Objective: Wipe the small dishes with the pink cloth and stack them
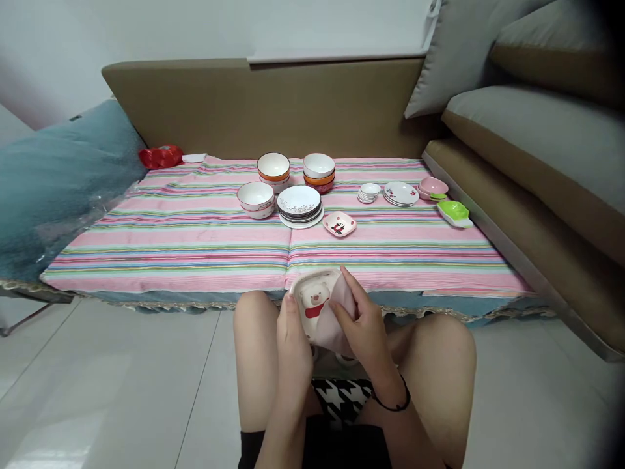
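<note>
Above my lap, my left hand (293, 332) grips the left edge of a cream dish with a bear picture (315, 299). My right hand (362, 319) pinches a pale pinkish-grey cloth (333, 335) against the dish's right side, and the cloth covers part of its face. Past the dish, on the striped sheet, lies a square dish with a panda-like picture (340, 225). Beside it stands a stack of plates (299, 202), the top one white with a dark pattern.
Stacked bowls (273, 167), more bowls (319, 166) and white-pink bowls (256, 197) stand behind. Small dishes (370, 190), flowered plates (401, 193), pink bowls (432, 186) and a green leaf-like dish (454, 212) are at the right. A red bag (161, 156) lies far left; cushions (532, 130) border the right.
</note>
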A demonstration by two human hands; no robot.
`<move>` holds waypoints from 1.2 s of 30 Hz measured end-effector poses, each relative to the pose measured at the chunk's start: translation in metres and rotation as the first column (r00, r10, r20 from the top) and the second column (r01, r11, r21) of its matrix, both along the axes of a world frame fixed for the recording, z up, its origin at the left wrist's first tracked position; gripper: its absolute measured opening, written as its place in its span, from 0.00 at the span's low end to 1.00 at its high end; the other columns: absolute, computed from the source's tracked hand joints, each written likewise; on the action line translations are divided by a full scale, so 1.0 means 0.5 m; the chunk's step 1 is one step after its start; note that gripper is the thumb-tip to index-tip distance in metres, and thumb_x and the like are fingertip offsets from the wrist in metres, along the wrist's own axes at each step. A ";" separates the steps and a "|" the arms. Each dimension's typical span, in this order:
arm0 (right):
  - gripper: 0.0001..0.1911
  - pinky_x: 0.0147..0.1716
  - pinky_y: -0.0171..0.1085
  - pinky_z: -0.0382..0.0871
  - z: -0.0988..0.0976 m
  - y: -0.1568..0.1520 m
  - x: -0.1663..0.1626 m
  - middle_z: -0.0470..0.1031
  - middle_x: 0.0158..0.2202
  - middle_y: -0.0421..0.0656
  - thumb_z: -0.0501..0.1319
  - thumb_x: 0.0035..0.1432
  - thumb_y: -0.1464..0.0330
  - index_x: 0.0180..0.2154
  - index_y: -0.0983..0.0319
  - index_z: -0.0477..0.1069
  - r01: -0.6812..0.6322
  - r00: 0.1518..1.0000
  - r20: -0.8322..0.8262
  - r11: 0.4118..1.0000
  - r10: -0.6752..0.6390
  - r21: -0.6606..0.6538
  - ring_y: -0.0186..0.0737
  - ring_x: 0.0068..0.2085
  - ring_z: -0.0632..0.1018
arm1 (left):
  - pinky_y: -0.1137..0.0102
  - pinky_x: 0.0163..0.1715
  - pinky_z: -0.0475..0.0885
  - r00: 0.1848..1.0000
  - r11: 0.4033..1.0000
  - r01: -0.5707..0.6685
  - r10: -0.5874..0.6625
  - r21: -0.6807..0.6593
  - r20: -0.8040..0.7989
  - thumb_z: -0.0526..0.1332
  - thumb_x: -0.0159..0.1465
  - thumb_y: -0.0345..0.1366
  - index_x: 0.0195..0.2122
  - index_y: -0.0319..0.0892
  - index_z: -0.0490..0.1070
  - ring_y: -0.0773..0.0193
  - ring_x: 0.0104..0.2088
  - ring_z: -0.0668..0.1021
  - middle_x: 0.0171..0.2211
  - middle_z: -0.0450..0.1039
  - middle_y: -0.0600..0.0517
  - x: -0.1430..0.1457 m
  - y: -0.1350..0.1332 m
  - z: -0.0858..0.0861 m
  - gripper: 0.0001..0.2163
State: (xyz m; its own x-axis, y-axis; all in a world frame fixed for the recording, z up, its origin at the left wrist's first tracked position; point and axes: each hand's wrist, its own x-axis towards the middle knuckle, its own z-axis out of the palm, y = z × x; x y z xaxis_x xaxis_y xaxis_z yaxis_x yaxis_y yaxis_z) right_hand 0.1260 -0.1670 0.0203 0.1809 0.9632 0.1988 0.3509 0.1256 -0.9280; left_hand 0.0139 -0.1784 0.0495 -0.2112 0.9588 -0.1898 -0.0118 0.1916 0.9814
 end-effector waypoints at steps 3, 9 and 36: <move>0.31 0.44 0.38 0.72 -0.014 0.003 0.007 0.73 0.52 0.47 0.61 0.54 0.68 0.60 0.59 0.62 0.019 0.999 -0.037 0.999 -0.020 -0.030 0.44 0.49 0.76 | 0.67 0.43 0.73 0.999 0.999 0.034 -0.034 -0.002 0.005 0.41 0.69 0.50 0.52 0.40 0.66 0.56 0.51 0.74 0.51 0.72 0.45 0.003 -0.001 -0.002 0.25; 0.28 0.41 0.39 0.74 -0.035 0.005 0.011 0.77 0.46 0.45 0.63 0.53 0.62 0.56 0.62 0.67 0.077 0.981 -0.168 0.993 -0.092 -0.092 0.42 0.42 0.78 | 0.66 0.43 0.70 0.982 0.991 0.130 -0.122 0.045 -0.146 0.41 0.69 0.50 0.48 0.45 0.68 0.57 0.44 0.76 0.44 0.75 0.48 -0.004 -0.001 0.009 0.22; 0.22 0.49 0.42 0.70 0.015 -0.006 0.044 0.73 0.52 0.46 0.63 0.54 0.66 0.52 0.58 0.67 -0.016 1.000 0.026 0.998 0.014 0.055 0.44 0.52 0.74 | 0.68 0.51 0.65 0.911 0.920 0.390 -0.382 0.023 -0.156 0.56 0.59 0.27 0.51 0.45 0.65 0.61 0.50 0.72 0.50 0.71 0.52 -0.025 0.013 -0.019 0.18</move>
State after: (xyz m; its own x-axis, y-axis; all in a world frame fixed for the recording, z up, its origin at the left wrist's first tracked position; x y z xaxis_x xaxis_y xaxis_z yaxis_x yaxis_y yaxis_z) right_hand 0.1480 -0.1698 0.0276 0.1609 0.9533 0.2557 0.3721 0.1814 -0.9103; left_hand 0.0013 -0.1721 0.0400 0.1564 0.9787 -0.1327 0.1966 0.1009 0.9753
